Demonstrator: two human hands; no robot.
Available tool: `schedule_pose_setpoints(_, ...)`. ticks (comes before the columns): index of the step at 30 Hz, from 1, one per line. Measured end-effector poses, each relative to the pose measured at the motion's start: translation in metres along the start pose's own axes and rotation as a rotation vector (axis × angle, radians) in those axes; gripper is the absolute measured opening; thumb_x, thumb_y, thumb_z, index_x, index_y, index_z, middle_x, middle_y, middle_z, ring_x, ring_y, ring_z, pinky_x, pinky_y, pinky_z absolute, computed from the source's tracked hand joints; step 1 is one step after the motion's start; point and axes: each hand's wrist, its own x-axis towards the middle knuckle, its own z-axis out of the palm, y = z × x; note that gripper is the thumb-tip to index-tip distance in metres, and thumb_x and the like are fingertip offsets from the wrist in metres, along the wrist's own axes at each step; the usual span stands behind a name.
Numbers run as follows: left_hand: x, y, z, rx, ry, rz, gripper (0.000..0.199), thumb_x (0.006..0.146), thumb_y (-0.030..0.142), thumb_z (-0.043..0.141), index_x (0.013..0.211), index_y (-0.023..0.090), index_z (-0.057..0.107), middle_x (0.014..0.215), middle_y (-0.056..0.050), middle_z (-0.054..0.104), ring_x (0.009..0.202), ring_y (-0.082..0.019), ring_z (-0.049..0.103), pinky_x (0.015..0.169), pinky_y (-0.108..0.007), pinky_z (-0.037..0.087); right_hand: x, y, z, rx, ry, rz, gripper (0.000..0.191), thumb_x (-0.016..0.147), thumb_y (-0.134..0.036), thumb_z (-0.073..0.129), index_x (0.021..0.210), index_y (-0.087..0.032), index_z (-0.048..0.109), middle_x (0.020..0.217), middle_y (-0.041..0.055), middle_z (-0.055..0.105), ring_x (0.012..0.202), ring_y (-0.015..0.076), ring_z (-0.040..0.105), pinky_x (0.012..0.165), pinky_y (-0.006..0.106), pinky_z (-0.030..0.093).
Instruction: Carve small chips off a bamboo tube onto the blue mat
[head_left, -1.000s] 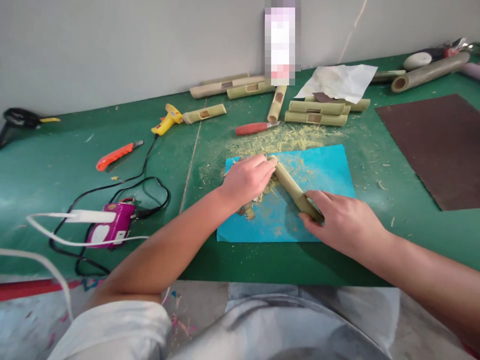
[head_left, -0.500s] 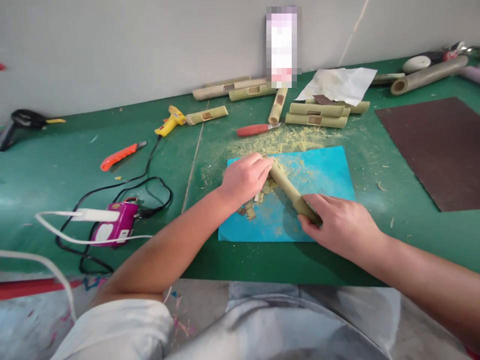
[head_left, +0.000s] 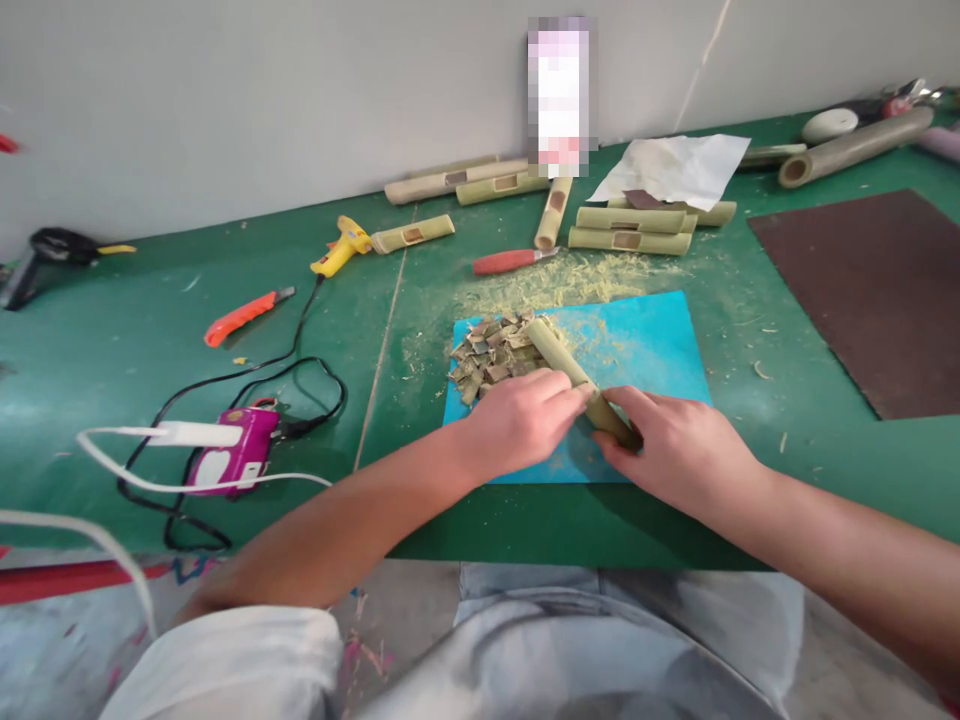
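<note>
A green bamboo tube (head_left: 559, 350) lies at a slant over a blue sheet (head_left: 660, 350) on the green table. My right hand (head_left: 675, 440) is closed round its near end, thumb and fingers on either side. At the tube's middle, my left hand (head_left: 529, 415) has its fingers pressed together against the near-left side; the fingertips are partly hidden, and whether they hold something small cannot be told. Beyond the left hand, a pile of brown-grey bamboo chips (head_left: 491, 350) covers the sheet's left part. Pale shavings (head_left: 555, 285) are scattered behind the sheet.
A red-handled carving knife (head_left: 510, 262) and several notched bamboo tubes (head_left: 630, 241) lie behind the sheet. To the left are a yellow glue gun (head_left: 341, 248), an orange utility knife (head_left: 244, 318) and a purple power adapter (head_left: 236, 450) with cables. A dark brown board (head_left: 862, 300) lies right.
My left hand has slid from the tube's far end down to its middle, toward my right hand. The chip pile it covered now shows. My right hand keeps its grip.
</note>
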Motion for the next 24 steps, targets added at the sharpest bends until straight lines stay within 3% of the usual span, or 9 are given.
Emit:
schedule_pose_setpoints(5,0.002,0.004,0.0,0.084,0.075,-0.129,0.029,0.101,0.024,0.04,0.101,0.013,0.067,0.077,-0.006,0.063,0.073,-0.015,0.061,0.066,-0.026,0.049,-0.001,0.0,-0.001,0.016,-0.009,0.018,0.022,0.083,-0.037,0.055,0.095,-0.02,0.063,0.073,0.0014,0.069,0.054,0.014,0.053,0.051,0.03,0.019)
schedule_pose_setpoints(9,0.002,0.008,-0.001,0.064,0.008,0.017,0.026,0.1,0.022,0.042,0.107,0.015,0.066,0.078,-0.004,0.064,0.074,-0.015,0.062,0.065,-0.025,0.049,0.0,0.0,-0.002,-0.012,-0.036,0.032,0.022,0.083,-0.04,0.056,0.087,-0.019,0.061,0.069,0.0018,0.066,0.052,0.014,0.051,0.051,0.029,0.019)
schedule_pose_setpoints(16,0.0,-0.022,-0.002,0.079,0.057,-0.174,0.028,0.1,0.025,0.042,0.106,0.013,0.067,0.083,-0.007,0.066,0.078,-0.017,0.063,0.072,-0.029,0.051,-0.001,0.003,-0.007,-0.003,-0.012,0.024,0.027,0.086,-0.045,0.052,0.084,-0.02,0.062,0.065,0.0008,0.064,0.05,0.0128,0.046,0.05,0.029,0.017)
schedule_pose_setpoints(24,0.001,-0.029,-0.003,0.11,0.107,-0.182,0.024,0.098,0.023,0.047,0.107,0.014,0.068,0.089,-0.008,0.07,0.079,-0.017,0.065,0.069,-0.028,0.052,-0.005,-0.002,-0.004,-0.07,0.057,-0.013,0.02,0.084,-0.033,0.05,0.078,-0.017,0.061,0.068,0.0028,0.062,0.05,0.0118,0.043,0.05,0.03,0.016)
